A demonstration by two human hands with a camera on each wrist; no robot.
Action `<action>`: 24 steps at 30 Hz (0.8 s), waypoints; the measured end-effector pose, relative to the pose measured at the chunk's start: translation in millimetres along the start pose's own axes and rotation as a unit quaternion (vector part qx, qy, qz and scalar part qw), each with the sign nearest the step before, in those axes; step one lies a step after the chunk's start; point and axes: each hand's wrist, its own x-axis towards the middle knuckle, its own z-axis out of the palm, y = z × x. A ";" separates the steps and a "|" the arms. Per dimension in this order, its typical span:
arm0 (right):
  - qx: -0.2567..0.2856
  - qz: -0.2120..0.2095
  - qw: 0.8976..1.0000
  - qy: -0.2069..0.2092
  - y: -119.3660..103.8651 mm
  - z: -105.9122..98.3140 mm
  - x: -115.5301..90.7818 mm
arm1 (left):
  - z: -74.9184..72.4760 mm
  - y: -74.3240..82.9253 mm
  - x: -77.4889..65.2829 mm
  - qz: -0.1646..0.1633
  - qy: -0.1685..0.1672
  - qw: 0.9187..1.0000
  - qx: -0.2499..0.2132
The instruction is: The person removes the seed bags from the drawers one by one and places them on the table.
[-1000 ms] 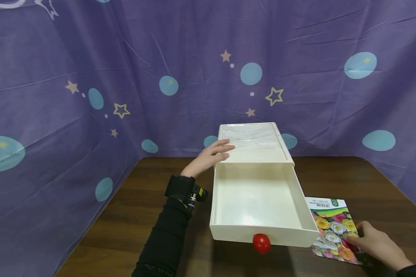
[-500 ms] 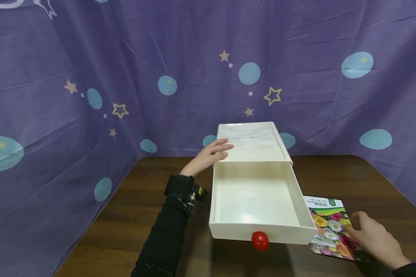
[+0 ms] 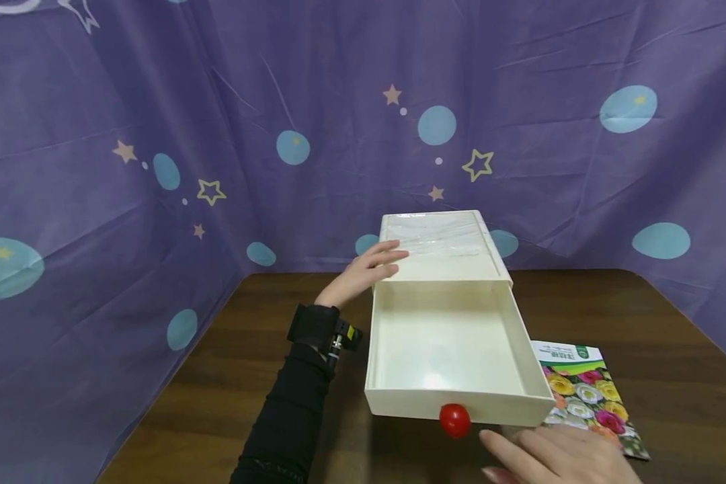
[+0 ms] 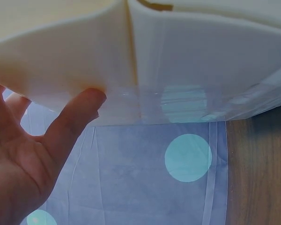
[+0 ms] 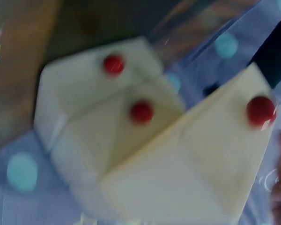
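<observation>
A white drawer cabinet [image 3: 454, 265] stands on the table with its top drawer [image 3: 399, 403] pulled out, nothing visible inside. A round red knob [image 3: 455, 421] sits on the drawer's front. My left hand [image 3: 358, 277] rests on the cabinet's left top edge, fingers extended; the left wrist view shows its thumb [image 4: 79, 110] against the white side. Just right of the knob and apart from it is my right hand [image 3: 565, 457], fingers loosely bent and holding nothing visible. It partly covers a flower-printed packet [image 3: 589, 390] lying right of the drawer.
Clear tape crosses the cabinet's top. Below the pulled-out drawer, the blurred right wrist view shows lower drawer fronts with red knobs [image 5: 141, 112]. A purple curtain [image 3: 339, 168] with stars and dots hangs behind the brown table [image 3: 230, 376].
My right hand has left the packet's right edge and moved left to near the red knob. The packet stays on the table. My left hand and the drawer look unchanged.
</observation>
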 end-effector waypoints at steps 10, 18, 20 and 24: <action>0.075 0.016 0.990 -0.118 11.6 28.4 -4.3 | 0.0 0.5 -0.5 0.001 -0.005 1.000 -0.007; 0.056 0.053 0.995 -0.070 34.1 39.0 26.3 | -0.7 2.7 -1.2 0.014 -0.002 0.999 0.029; 0.055 0.065 0.994 -0.071 43.4 44.8 35.1 | -1.2 2.6 -1.3 0.019 -0.002 0.999 0.032; 0.052 0.083 0.992 -0.083 62.2 61.0 49.4 | -0.7 0.9 -1.0 0.023 -0.002 0.999 0.039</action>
